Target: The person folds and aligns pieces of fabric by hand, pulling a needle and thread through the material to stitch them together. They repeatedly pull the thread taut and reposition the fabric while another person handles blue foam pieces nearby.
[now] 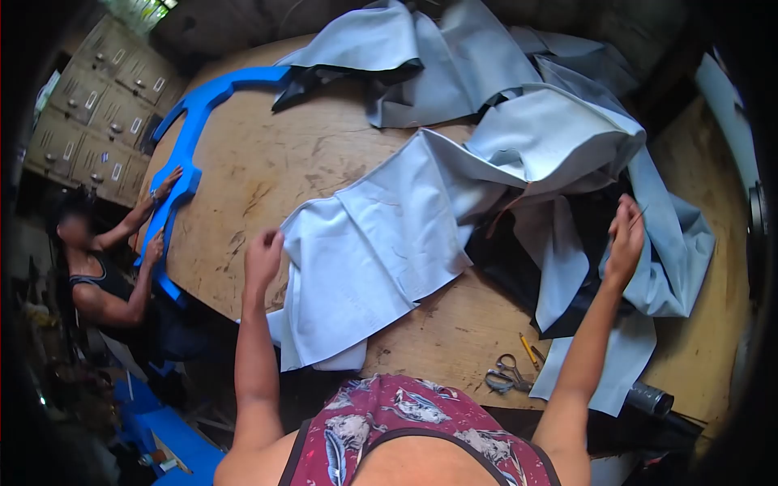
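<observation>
A large light grey-blue sheet of material point(356, 259) with seams lies across the wooden table, its left edge raised at my left hand point(264, 257). The fingers of my left hand are curled closed on that edge. My right hand point(626, 243) is over the right part of the pile, beside a hanging grey fold point(660, 259) and black material point(519, 267). Its fingers are pressed together; whether anything is between them is too small to tell. More grey material point(462, 65) is heaped at the back.
Scissors point(508, 375) and a yellow pencil point(528, 349) lie near the front edge of the wooden table point(267, 162). At the left, another person point(113, 279) touches a long blue piece point(190, 146). Lockers point(97, 113) stand behind. A dark roll point(650, 399) is at the front right.
</observation>
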